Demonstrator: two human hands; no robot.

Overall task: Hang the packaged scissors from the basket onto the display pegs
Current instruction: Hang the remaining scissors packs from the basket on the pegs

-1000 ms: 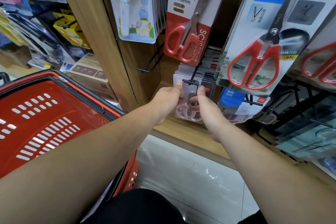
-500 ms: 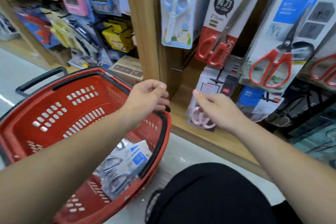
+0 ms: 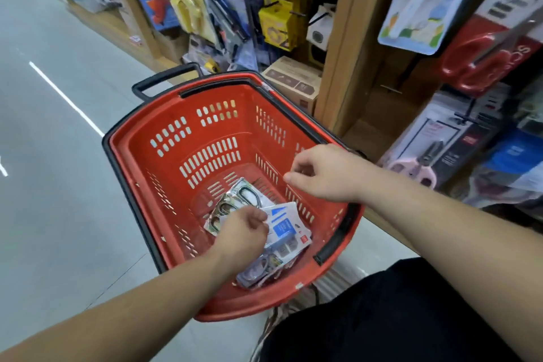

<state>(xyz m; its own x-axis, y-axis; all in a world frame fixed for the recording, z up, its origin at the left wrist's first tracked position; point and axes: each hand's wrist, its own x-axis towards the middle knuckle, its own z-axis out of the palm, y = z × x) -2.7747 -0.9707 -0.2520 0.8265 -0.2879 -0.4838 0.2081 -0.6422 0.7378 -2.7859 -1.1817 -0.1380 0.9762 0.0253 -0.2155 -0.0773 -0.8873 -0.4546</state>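
Note:
The red basket (image 3: 164, 126) stands on the floor below me. Several packaged scissors (image 3: 286, 229) lie in a loose pile at its bottom. My left hand (image 3: 242, 232) reaches down into the basket, with its fingers curled on the edge of the top pack with the blue label. My right hand (image 3: 326, 175) hovers over the basket's right rim, loosely curled and holding nothing. On the pegs at the right hang a pink scissors pack (image 3: 417, 169), a red-handled pack (image 3: 484, 59) and a pale blue pack (image 3: 423, 0).
A wooden shelf upright (image 3: 343, 38) rises just behind the basket's right side. Brown boxes (image 3: 293, 79) sit on the low shelf behind the basket. The grey aisle floor (image 3: 58, 156) lies to the left. My black-clad leg (image 3: 396, 317) is at the lower right.
Both hands left the pink pack on its peg. My view swung left and down to the basket. The left hand dropped onto the packs and the right hand came over the rim.

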